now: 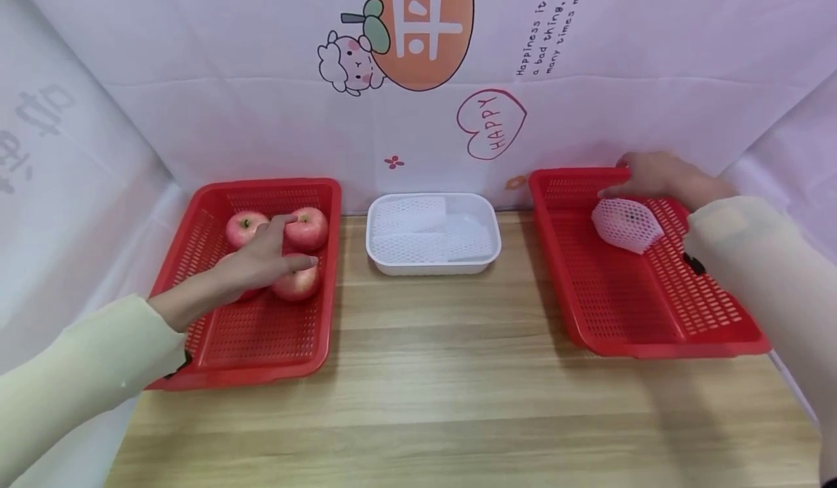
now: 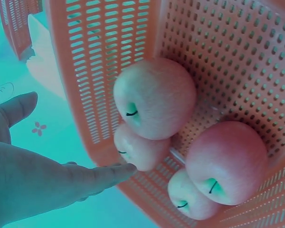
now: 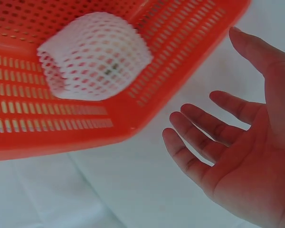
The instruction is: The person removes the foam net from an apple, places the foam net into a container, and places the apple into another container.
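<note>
My left hand (image 1: 264, 255) hovers over the red apples (image 1: 309, 229) in the left basket, its fingers extended. In the left wrist view several apples lie in the basket, and the outstretched fingers (image 2: 104, 176) hold none of them; whether a fingertip touches one I cannot tell. Over the far rim of the right basket is my right hand (image 1: 667, 176), nearest to a round fruit in a white foam net (image 1: 625, 224). The right wrist view shows that hand (image 3: 247, 142) apart from the netted fruit (image 3: 97, 57), fingers spread and palm bare.
The left red basket (image 1: 330, 277) and right red basket (image 1: 562, 285) stand on a wooden table (image 1: 445, 372). Between them, a white tray (image 1: 434, 270) holds flat foam nets (image 1: 408, 230). A printed white cloth (image 1: 261, 125) hangs behind.
</note>
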The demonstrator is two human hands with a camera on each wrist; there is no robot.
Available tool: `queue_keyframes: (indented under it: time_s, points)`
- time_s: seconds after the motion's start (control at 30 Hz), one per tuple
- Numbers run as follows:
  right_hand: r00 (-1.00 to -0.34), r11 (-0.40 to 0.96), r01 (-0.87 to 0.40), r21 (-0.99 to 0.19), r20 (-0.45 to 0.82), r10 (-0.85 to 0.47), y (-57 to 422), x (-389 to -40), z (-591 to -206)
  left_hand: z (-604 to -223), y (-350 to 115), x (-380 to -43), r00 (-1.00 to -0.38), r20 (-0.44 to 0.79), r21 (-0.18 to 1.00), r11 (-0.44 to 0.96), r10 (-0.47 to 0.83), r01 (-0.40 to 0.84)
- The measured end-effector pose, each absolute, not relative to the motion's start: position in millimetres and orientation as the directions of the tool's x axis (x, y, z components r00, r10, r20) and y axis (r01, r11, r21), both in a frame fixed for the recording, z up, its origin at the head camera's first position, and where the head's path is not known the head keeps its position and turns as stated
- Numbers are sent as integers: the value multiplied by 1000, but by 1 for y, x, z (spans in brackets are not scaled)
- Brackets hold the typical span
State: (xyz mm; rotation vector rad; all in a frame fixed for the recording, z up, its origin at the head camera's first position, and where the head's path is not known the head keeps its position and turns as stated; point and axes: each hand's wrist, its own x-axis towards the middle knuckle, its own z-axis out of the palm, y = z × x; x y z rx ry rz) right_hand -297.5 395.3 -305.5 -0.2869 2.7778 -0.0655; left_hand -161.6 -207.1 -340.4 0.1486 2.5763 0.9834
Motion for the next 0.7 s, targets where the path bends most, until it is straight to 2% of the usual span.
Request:
queue_keyframes:
  time_s: [0.3,0.53,0.7]
  points:
    - [-927,978,-187,-95,-313,-208,409,-295,-334,-333,-197,-156,-929,-296,653,757,223,-26]
    - [-912,984,-156,-83,-370,-176,417,-292,-353,-330,-183,-150,-932,-278,699,715,233,-29]
    - [-913,983,-106,-148,-377,-155,419,-287,-358,-328,-176,-145,-930,-274,705,709,244,-21]
